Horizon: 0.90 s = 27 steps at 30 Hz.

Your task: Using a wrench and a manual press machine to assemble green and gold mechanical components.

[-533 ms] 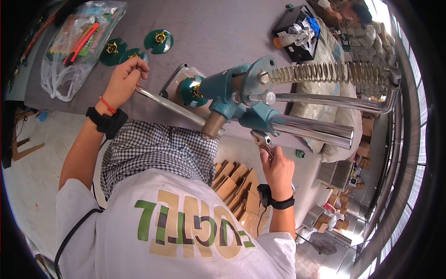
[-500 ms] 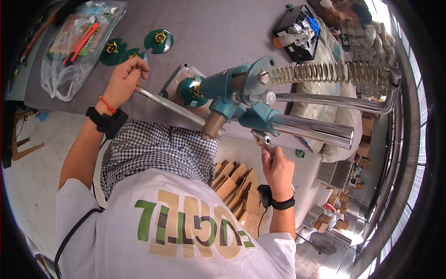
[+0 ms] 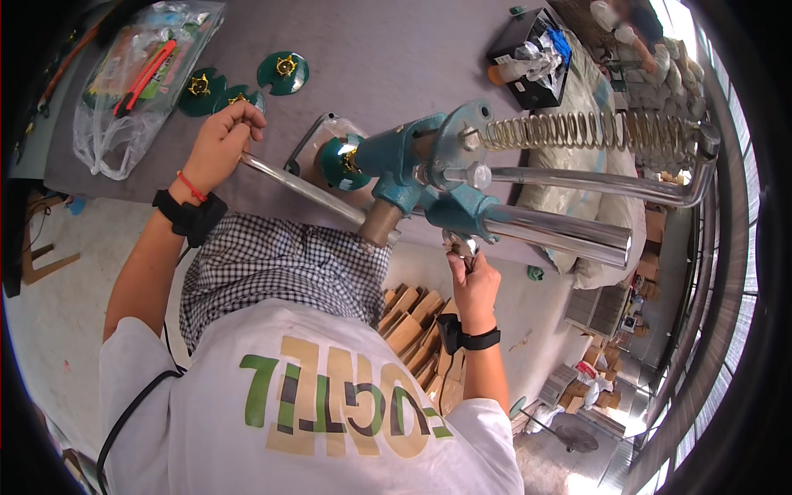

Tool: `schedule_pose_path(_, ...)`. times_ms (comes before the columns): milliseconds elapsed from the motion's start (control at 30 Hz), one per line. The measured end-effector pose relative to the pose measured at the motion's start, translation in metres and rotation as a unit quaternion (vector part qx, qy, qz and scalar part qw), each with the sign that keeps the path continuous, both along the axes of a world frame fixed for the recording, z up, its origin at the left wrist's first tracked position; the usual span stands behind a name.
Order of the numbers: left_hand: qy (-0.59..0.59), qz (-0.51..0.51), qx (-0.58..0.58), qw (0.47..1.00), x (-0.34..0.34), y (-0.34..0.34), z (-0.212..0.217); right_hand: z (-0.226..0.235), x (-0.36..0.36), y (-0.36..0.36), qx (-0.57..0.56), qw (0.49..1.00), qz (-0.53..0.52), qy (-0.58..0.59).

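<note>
A teal hand press (image 3: 404,157) with a coil spring (image 3: 586,130) and a chrome column (image 3: 569,235) stands at the table's near edge. My left hand (image 3: 219,144) is closed round the end of its metal lever rod (image 3: 301,191). Below the column clamp, my right hand (image 3: 476,289) grips a silver wrench (image 3: 462,242). The wrench's head is up against the clamp's underside; my fingers hide most of the handle. A green disc (image 3: 337,165) with a gold centre piece sits under the press's ram.
Beyond my left hand lie several green discs (image 3: 283,74) with gold centres. A clear plastic bag (image 3: 103,132) holds a red cutter (image 3: 148,76). At the far right are a black bin (image 3: 524,87) and large sacks (image 3: 569,198). Cardboard pieces (image 3: 412,326) stand on the floor. Another person (image 3: 635,33) is behind.
My right hand has swung leftward and slightly up, turning the wrench under the clamp. My left hand stays on the lever rod. The other person's arm has shifted.
</note>
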<state>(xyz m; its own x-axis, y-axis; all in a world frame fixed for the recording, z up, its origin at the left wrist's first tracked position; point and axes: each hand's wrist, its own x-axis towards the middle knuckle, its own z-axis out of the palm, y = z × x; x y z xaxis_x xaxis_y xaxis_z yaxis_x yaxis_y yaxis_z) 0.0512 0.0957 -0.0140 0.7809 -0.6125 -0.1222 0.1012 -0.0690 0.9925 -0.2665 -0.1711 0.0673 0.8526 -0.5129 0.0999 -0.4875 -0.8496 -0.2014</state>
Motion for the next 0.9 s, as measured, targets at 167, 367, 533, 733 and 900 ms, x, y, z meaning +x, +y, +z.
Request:
schedule_pose_path(167, 0.022, 0.001, -0.002, 1.000, -0.001, 0.001, 0.004, -0.017, 0.000, 0.001, 0.101, 0.993, -0.026, -0.047)
schedule_pose_path(367, 0.009, -0.004, 0.000, 1.000, 0.000, 0.002, 0.002, -0.023, -0.005, -0.001, 0.120, 0.991, -0.011, -0.056)
schedule_pose_path(533, 0.009, 0.001, 0.009, 1.000, -0.001, 0.002, 0.005, -0.012, -0.012, -0.002, 0.091, 0.994, 0.035, -0.045)
schedule_pose_path(733, 0.010, -0.001, -0.001, 1.000, -0.001, 0.000, 0.007, -0.007, -0.019, 0.000, 0.050, 0.998, -0.014, -0.031)
schedule_pose_path(900, 0.016, -0.001, -0.007, 1.000, -0.001, 0.000, 0.005, 0.025, -0.008, 0.011, 0.015, 0.999, -0.039, 0.023)
